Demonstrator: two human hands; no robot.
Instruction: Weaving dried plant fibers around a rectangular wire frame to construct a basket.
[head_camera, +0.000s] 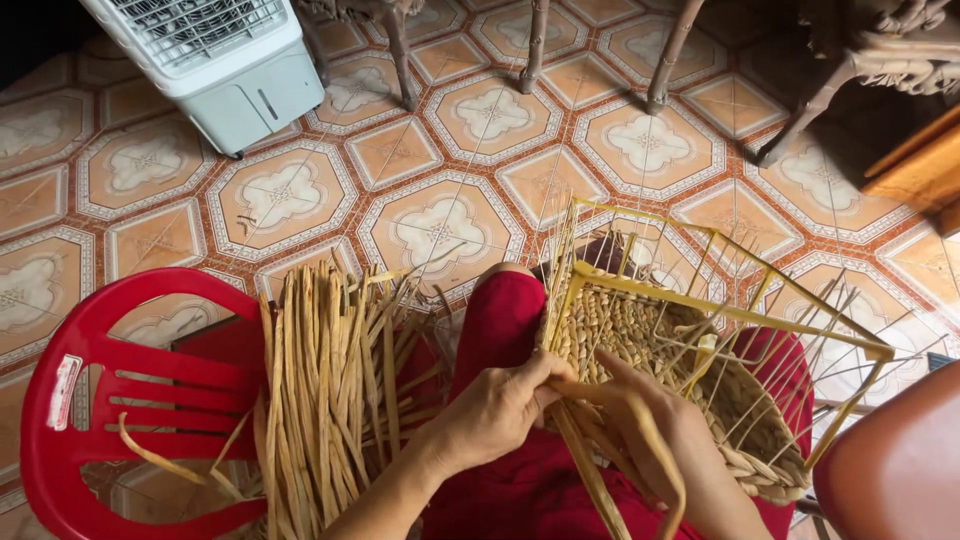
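On the lap, over red trousers, the left hand (500, 405) pinches a flat dried strand (590, 470) against the yellow wire frame (720, 310) while the right hand (665, 430) closes on the same strand beside the half-woven basket (640, 335), seemingly to keep the weave taut. Just left, a bundle of spare strands (325, 390) lies across a red plastic chair (90, 400); beyond, on the patterned tile floor (440, 225), an air cooler (215, 60) and furniture legs (660, 55) stand well apart.
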